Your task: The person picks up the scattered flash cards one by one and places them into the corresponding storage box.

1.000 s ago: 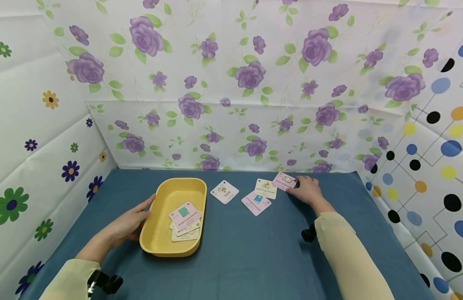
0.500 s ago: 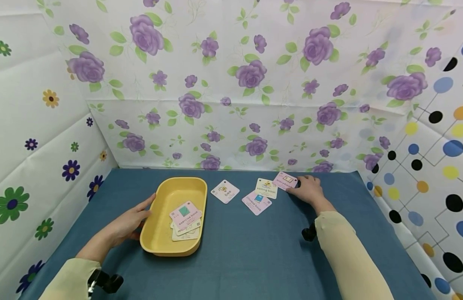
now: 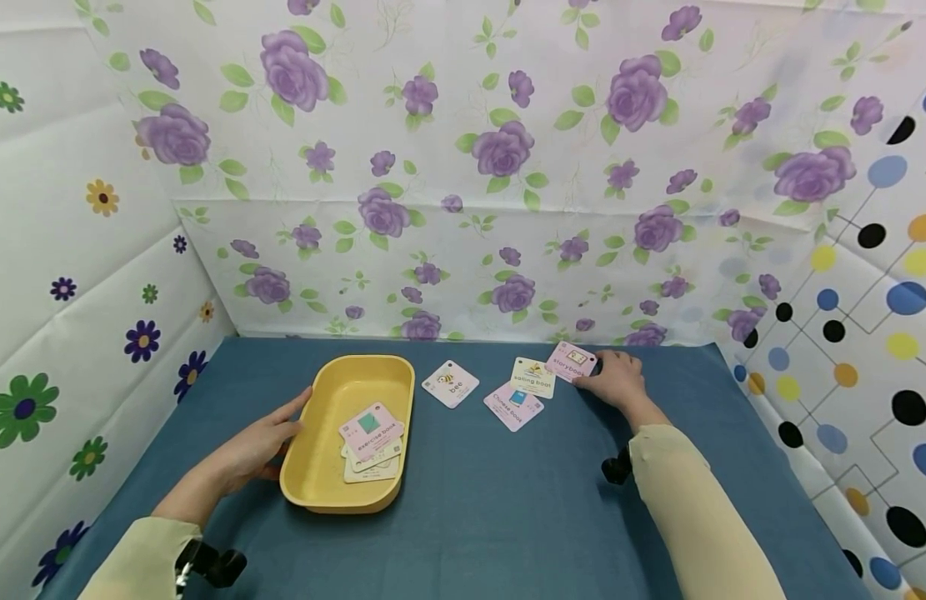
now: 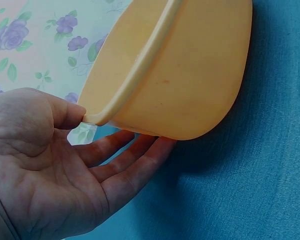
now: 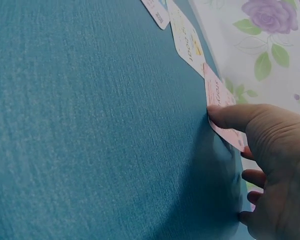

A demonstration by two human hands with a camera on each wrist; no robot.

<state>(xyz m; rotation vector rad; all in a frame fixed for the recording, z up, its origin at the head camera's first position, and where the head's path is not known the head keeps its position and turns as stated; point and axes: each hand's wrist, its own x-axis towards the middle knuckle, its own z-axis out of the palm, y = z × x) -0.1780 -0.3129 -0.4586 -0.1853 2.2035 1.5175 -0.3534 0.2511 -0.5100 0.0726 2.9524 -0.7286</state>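
My left hand (image 3: 258, 443) grips the yellow plastic tub (image 3: 320, 492) at its left side. In the left wrist view the thumb lies on the rim and the fingers reach against the outside near the bottom. At the back right my right hand (image 3: 617, 382) pinches a pink "storybook" card (image 3: 570, 362) by its right side, thumb and index finger at its edges. A cream "sailing boat" card (image 3: 533, 377) lies right beside it, overlapping a pink "Chinese book" card (image 3: 513, 407). Inside the tub, a pink "exercise book" card (image 3: 370, 432) tops a small pile of pale cards.
A white "bee" card (image 3: 450, 384) lies just right of the tub. The blue cloth (image 3: 493, 517) covers the table up to a flowered curtain (image 3: 447, 250) at the back. Patterned sheets stand at both sides. Black wrist devices (image 3: 215, 564) sit on both sleeves.
The storybook card has tilted up very slightly at its far left corner in my right hand. My left hand and the tub have stayed in place.
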